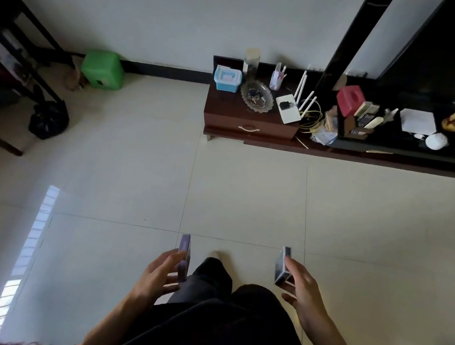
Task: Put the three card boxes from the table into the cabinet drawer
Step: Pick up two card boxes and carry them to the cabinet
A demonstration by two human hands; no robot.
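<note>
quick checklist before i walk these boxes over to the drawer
1. Left hand grips a card box: ok, the fingers wrap a purple box.
2. Right hand grips a card box: ok, a grey box is held upright.
3. All three boxes accounted for: cannot tell, only two show, or whether either hand holds a stack.
4. Drawer open to receive them: not ok, its front sits flush, handle untouched.
5. Floor between you and the cabinet free of obstacles: ok, bare tiles.
6. A free hand to pull the handle: not ok, both hold boxes.
</note>
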